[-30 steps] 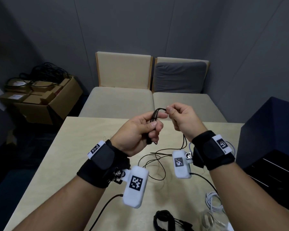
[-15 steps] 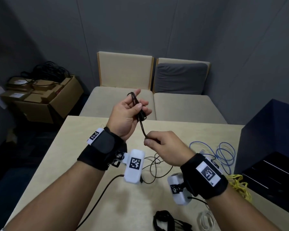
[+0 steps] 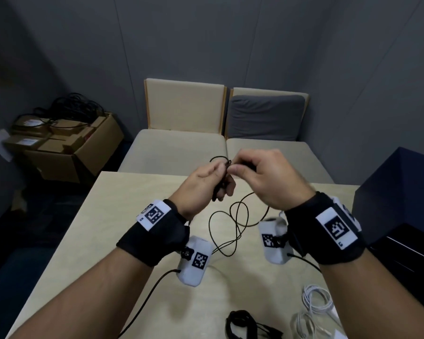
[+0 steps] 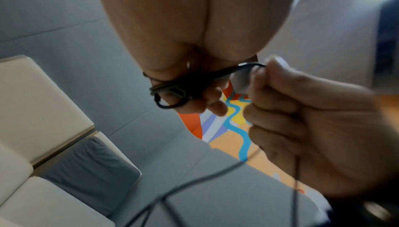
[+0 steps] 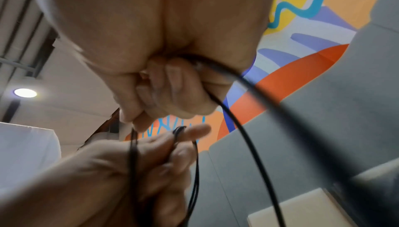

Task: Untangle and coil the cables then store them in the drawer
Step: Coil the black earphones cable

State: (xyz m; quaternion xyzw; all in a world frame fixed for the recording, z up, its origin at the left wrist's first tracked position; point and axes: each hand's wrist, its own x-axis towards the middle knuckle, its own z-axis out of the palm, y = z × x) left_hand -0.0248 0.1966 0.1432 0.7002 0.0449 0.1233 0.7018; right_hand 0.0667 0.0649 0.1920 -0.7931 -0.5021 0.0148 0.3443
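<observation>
The coiling step is in hand; the left hand [image 3: 203, 182] grips a small bunch of loops of the black cable [image 4: 170, 88] above the far middle of the table [image 3: 132, 216]; the right hand [image 3: 269, 179] pinches the loose part just beside it; next, another loop likely goes on, gently, without twists.

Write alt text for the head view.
The left hand grips small loops of a black cable above a table; the right hand pinches the strand beside them. Slack trails onto the table.
</observation>
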